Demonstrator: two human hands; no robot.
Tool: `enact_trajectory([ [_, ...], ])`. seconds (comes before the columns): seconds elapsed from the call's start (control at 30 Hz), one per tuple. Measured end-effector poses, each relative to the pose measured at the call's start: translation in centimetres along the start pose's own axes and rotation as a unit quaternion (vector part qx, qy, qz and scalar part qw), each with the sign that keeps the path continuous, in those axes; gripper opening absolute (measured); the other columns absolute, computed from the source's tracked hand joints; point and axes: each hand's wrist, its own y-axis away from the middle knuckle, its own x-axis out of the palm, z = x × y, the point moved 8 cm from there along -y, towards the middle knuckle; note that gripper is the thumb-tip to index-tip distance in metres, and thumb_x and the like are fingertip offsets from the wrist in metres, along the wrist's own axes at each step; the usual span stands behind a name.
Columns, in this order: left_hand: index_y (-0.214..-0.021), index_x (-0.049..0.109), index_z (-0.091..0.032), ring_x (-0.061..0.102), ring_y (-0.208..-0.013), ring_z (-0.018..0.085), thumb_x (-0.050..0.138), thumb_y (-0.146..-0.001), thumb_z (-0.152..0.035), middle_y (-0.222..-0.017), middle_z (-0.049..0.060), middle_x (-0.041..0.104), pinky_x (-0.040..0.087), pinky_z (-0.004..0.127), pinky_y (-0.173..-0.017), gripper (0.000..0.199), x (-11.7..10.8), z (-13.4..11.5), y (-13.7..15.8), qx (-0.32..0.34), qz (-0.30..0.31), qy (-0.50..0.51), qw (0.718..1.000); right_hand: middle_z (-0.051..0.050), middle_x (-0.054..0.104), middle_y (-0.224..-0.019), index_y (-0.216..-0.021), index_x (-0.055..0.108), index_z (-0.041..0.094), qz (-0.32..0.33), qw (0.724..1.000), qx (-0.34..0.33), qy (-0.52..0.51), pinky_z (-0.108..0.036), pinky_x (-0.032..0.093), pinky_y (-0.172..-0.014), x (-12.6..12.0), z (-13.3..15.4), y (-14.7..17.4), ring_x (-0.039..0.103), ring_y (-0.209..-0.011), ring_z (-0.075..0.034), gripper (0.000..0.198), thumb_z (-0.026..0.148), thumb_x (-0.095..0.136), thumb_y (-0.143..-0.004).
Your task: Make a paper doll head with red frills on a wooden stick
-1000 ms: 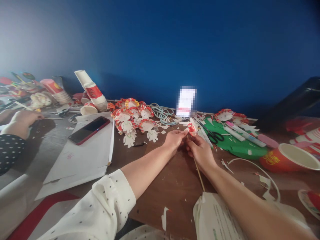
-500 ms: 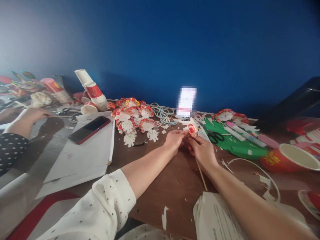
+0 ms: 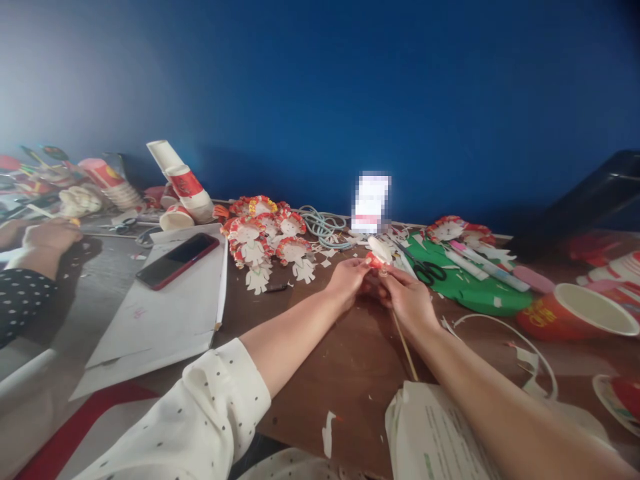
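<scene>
Paper piece [image 3: 373, 261], red with a white rounded part, is held up between the two hands just above the desk [image 3: 320, 373], in front of the lit screen [image 3: 371, 203]. The left hand [image 3: 349, 283] pinches its near left edge between thumb and fingertips, probably to keep so small a thing from turning. The right hand [image 3: 411, 297] has its fingers drawn together at the base, apparently gripping the thin stick [image 3: 404, 343] that slants out below; whether stick and paper are joined is hidden by the fingers. Holding both forearms low likely steadies the close finger work. The screen leans upright by the blue wall, seemingly so it can be viewed hands-free. Black scissors [image 3: 428, 272] lie on the green sheet [image 3: 473, 300], within easy reach of the right hand, while the paper figures [image 3: 255, 243] sit grouped to the left, perhaps to spare working room.
</scene>
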Motion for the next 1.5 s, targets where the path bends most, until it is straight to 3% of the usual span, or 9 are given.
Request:
enact_trajectory([
  [0.27,-0.064,0.058,-0.013,0.047,-0.044,0.008,0.074,-0.063,-0.012,-0.054,-0.001,0.054,0.036,0.022,-0.046,0.016,0.6,-0.6,0.2,0.024,0.032,0.007,0.999,0.004,0.051,-0.047,-0.106,0.076,0.017,0.023,0.987,-0.086,0.136,-0.021,0.030,-0.039,0.0,1.1,0.1,0.040,-0.041,-0.008,0.040,0.040,0.067,-0.075],
  [0.63,-0.059,0.057,-0.014,0.045,-0.046,0.009,0.071,-0.062,-0.015,-0.053,-0.001,0.053,0.039,0.024,-0.049,0.014,1.0,-0.8,0.2,0.061,0.057,-0.005,0.996,0.002,0.056,-0.055,-0.105,0.075,0.017,0.011,0.987,-0.097,0.130,-0.024,0.037,-0.043,-0.3,0.9,-0.2,0.047,-0.047,-0.012,0.041,0.042,0.066,-0.074],
  [0.8,-0.054,0.054,-0.015,0.040,-0.045,0.008,0.071,-0.061,-0.014,-0.048,-0.003,0.049,0.039,0.025,-0.051,0.018,0.4,-0.6,0.1,0.066,0.046,-0.024,0.996,-0.004,0.065,-0.071,-0.101,0.075,0.018,0.021,0.934,-0.224,0.278,-0.033,0.049,-0.066,0.1,2.6,0.3,0.059,-0.064,-0.019,0.032,0.037,0.057,-0.083],
  [0.97,-0.052,0.054,-0.015,0.037,-0.044,0.007,0.067,-0.062,-0.006,-0.047,-0.003,0.047,0.033,0.022,-0.048,0.019,0.1,-0.8,0.3,0.052,0.014,-0.018,0.998,-0.007,0.067,-0.082,-0.100,0.073,0.021,0.037,0.885,-0.300,0.353,-0.036,0.047,-0.079,1.0,3.2,1.0,0.061,-0.081,-0.023,0.028,0.027,0.050,-0.085],
  [1.03,-0.053,0.056,-0.014,0.039,-0.045,0.008,0.063,-0.064,-0.003,-0.047,-0.002,0.050,0.033,0.022,-0.049,0.017,-0.1,-0.8,0.3,0.040,-0.010,-0.011,0.999,-0.007,0.068,-0.087,-0.101,0.072,0.021,0.037,0.890,-0.293,0.347,-0.036,0.047,-0.077,1.1,2.9,1.0,0.062,-0.080,-0.023,0.026,0.026,0.051,-0.085],
  [1.13,-0.055,0.058,-0.015,0.042,-0.044,0.010,0.056,-0.065,0.000,-0.047,-0.001,0.051,0.035,0.023,-0.050,0.018,-0.3,-0.5,0.2,0.004,-0.037,-0.008,0.999,-0.006,0.070,-0.088,-0.101,0.069,0.022,0.045,0.927,-0.241,0.285,-0.033,0.048,-0.068,0.9,2.1,0.7,0.061,-0.066,-0.020,0.022,0.030,0.057,-0.084],
  [1.27,-0.054,0.054,-0.015,0.039,-0.040,0.008,0.054,-0.068,0.001,-0.044,-0.002,0.045,0.031,0.023,-0.047,0.021,-0.7,-0.3,0.1,-0.015,-0.062,0.001,0.998,-0.002,0.067,-0.074,-0.108,0.067,0.022,0.049,0.963,-0.168,0.205,-0.029,0.043,-0.051,0.6,1.1,0.3,0.053,-0.050,-0.015,0.030,0.034,0.064,-0.081],
  [1.4,-0.061,0.058,-0.013,0.038,-0.040,0.006,0.055,-0.074,-0.003,-0.047,-0.003,0.046,0.028,0.021,-0.045,0.017,-0.9,-0.3,-0.1,-0.012,-0.052,0.006,0.999,0.003,0.056,-0.057,-0.113,0.065,0.021,0.068,0.981,-0.100,0.155,-0.024,0.035,-0.041,0.7,0.2,-0.1,0.045,-0.044,-0.012,0.038,0.039,0.065,-0.079],
  [1.5,-0.066,0.060,-0.011,0.036,-0.041,0.005,0.056,-0.078,-0.006,-0.048,-0.003,0.046,0.026,0.020,-0.045,0.014,-0.6,-0.3,-0.2,-0.016,-0.028,0.011,0.999,0.005,0.052,-0.056,-0.108,0.065,0.021,0.089,0.991,-0.049,0.088,-0.021,0.031,-0.038,1.0,-0.4,-0.2,0.042,-0.044,-0.010,0.039,0.038,0.070,-0.074],
])
